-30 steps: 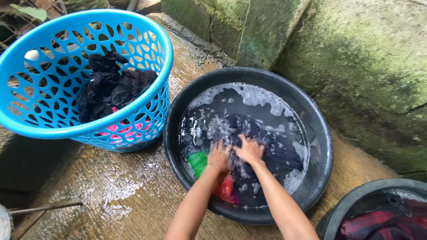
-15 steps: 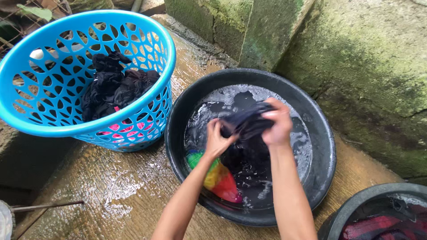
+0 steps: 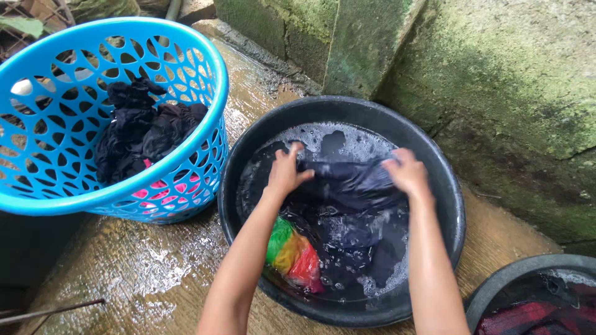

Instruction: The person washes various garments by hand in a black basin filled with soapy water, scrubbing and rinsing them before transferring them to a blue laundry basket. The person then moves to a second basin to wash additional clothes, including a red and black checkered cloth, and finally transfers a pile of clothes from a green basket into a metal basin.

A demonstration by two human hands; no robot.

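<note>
Scrubbing in the basin (image 3: pixel 447 205)
Left hand (image 3: pixel 287 172) and right hand (image 3: pixel 406 174) — apart, both clamped on the dark cloth (image 3: pixel 351 186) — next rub needs firm grip.

We see only part of the second basin (image 3: pixel 496 288) at the lower right; the frame edge cuts off its far rim and most of the red cloth (image 3: pixel 528 316) inside. Both forearms leave the bottom edge. The blue basket (image 3: pixel 205 80) is cut at the left (its base sits out of sight). Suds and dark water hide how many garments lie in the black basin (image 3: pixel 447 192).
</note>
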